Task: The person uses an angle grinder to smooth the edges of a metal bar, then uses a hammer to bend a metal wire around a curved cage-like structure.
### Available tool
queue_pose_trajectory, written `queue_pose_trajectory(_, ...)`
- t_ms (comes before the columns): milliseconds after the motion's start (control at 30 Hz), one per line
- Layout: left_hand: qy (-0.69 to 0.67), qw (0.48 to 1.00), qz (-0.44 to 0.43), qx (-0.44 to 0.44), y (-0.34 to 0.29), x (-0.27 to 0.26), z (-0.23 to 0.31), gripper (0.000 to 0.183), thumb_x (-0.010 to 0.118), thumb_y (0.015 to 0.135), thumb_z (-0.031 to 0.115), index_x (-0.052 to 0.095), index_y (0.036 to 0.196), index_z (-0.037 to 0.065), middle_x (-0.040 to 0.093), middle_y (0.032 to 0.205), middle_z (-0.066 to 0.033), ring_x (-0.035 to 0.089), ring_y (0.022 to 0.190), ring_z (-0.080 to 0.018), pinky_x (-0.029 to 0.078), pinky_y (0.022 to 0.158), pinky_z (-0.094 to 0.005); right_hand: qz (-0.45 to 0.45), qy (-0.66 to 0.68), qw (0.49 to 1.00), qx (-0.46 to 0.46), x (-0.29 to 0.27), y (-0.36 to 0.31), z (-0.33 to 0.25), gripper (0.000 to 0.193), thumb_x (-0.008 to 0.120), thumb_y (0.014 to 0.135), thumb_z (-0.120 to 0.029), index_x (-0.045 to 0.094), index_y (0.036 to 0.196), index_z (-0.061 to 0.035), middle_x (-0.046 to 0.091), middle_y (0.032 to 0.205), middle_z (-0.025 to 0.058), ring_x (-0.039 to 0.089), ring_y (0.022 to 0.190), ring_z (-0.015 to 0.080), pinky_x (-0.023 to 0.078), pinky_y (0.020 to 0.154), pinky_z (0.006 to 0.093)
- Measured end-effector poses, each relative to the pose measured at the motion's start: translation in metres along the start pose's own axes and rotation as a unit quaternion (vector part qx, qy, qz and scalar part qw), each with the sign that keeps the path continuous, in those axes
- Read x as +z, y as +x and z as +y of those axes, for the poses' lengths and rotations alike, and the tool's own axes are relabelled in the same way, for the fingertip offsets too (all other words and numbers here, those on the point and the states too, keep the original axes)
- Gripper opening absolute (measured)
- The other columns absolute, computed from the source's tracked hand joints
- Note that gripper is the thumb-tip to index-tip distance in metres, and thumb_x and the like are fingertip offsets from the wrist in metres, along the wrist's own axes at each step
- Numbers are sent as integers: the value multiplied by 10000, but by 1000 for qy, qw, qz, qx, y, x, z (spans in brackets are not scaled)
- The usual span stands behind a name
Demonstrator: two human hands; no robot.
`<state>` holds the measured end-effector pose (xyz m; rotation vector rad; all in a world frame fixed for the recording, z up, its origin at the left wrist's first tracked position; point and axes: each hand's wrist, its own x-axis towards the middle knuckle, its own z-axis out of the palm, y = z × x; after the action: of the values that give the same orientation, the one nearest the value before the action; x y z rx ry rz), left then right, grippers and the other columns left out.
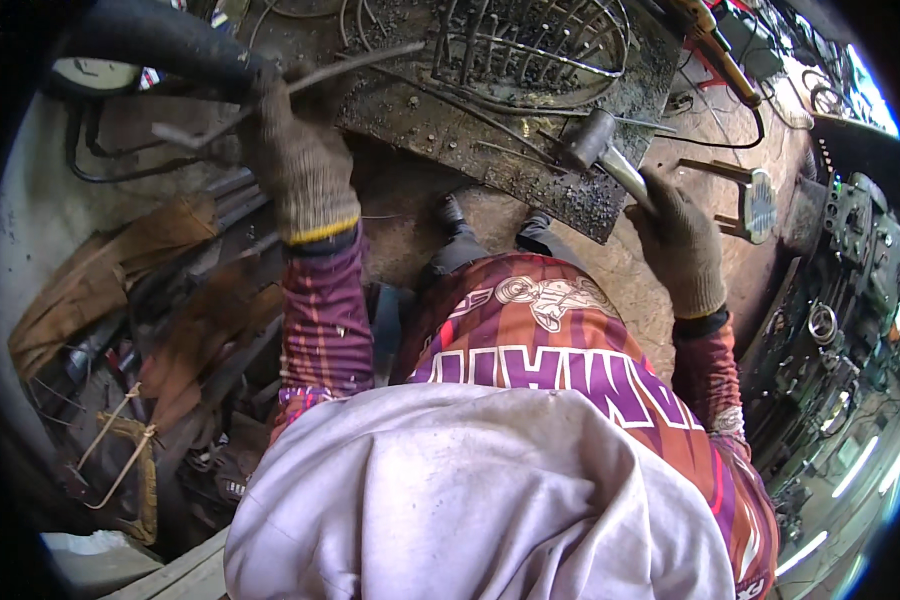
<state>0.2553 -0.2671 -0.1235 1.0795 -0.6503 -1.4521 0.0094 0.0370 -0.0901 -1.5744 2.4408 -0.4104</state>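
Observation:
My left hand [305,165], in a knitted work glove with a yellow cuff, is closed around a bent metal rod [360,65]. Motion blurs that hand slightly, and the rod sticks out on both sides of it. Just beyond the glove is the end of a thick dark cylinder [160,45]. My right hand [680,240], gloved too, grips the pale handle of a hammer [625,170]. The hammer's dark head lies over the near right part of a metal worktable [590,205], among loose rods and dark scraps.
A round metal frame with several upright bars [530,45] stands on the table's far side. A yellow-handled tool [720,60] lies at the far right, near a metal piece with two prongs [755,205]. Brown cloth [110,285] and a yellow-framed tool [145,470] lie on the left.

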Motion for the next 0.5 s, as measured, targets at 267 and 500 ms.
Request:
queue_pose_trajectory(267, 135, 985, -70, 78, -46, -85, 37, 316, 685, 961, 355, 625, 1072, 65, 651, 810, -88, 674, 711, -247, 573, 656, -369, 6, 3, 997, -71, 8, 25, 8, 475, 783, 872, -298, 680, 1315, -159, 690, 929, 141, 702, 764, 340, 540, 636, 443)
queue_pose_trajectory(500, 369, 882, -279, 91, -105, -60, 39, 288, 640, 1025, 272, 629, 1155, 15, 670, 774, -81, 655, 623, -205, 550, 633, -342, -40, 10, 998, -37, 6, 29, 2, 519, 779, 883, -284, 658, 1373, -166, 685, 1012, 147, 698, 880, 350, 557, 731, 448)
